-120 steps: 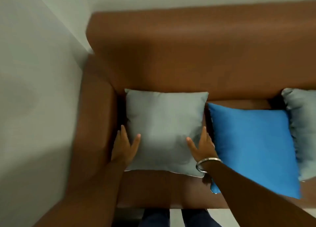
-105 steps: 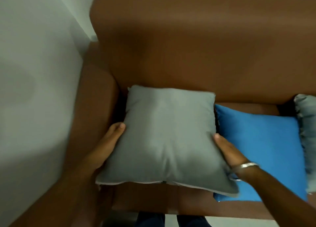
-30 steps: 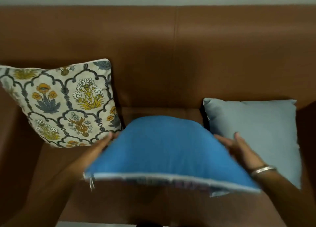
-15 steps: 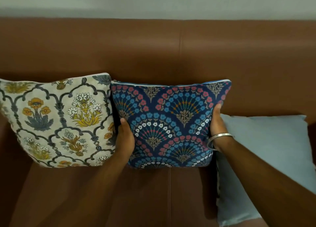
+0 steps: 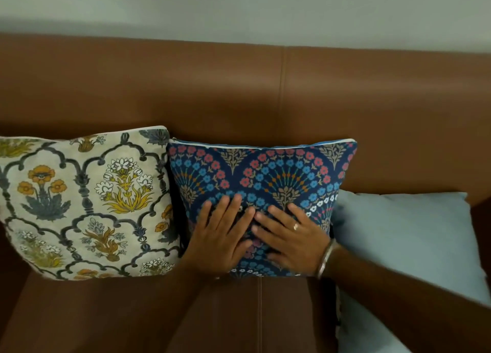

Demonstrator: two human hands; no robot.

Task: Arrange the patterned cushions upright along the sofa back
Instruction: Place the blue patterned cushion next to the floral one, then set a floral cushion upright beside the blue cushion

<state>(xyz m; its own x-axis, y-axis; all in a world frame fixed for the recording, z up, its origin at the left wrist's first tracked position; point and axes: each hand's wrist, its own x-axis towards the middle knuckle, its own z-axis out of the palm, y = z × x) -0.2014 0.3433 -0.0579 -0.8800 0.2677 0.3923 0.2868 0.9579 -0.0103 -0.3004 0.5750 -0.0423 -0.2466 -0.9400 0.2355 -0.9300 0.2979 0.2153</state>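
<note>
A navy cushion [image 5: 265,172] with red and blue fan-shaped flowers stands upright against the brown sofa back [image 5: 239,92]. My left hand [image 5: 223,233] and my right hand [image 5: 289,235] lie flat on its front, fingers spread and fingertips nearly meeting, gripping nothing. A cream cushion [image 5: 85,201] with yellow and grey flowers leans upright to its left, touching it. On the right a plain light grey cushion [image 5: 403,235] lies flat on the seat, partly under my right forearm.
The brown sofa seat [image 5: 132,312] stretches in front of the cushions. A pale wall [image 5: 239,7] rises behind the sofa back. My right wrist wears a metal bangle [image 5: 325,259].
My hands left the navy cushion's two sides and came together flat on its front. The cushion still stands against the sofa back.
</note>
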